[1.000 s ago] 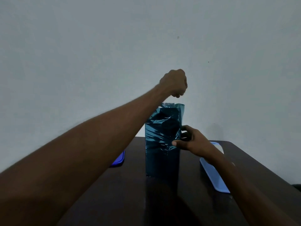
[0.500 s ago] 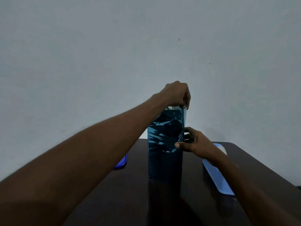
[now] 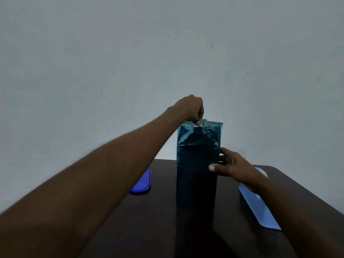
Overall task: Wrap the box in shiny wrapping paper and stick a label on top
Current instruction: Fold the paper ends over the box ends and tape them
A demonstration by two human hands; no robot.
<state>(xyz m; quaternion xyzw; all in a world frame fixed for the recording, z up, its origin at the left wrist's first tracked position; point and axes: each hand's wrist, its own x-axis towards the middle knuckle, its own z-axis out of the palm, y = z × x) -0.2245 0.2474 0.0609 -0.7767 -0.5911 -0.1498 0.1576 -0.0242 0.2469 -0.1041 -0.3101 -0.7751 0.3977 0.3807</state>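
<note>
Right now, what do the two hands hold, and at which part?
The left hand pinches the wrapping paper at its top edge. The right hand grips the wrapped box by its right side, about mid-height.

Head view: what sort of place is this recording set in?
Probably a plain room indoors, perhaps at home: a dark wooden table stands against a bare pale wall, with blue plastic lids lying beside the box in shiny wrapping paper.
</note>
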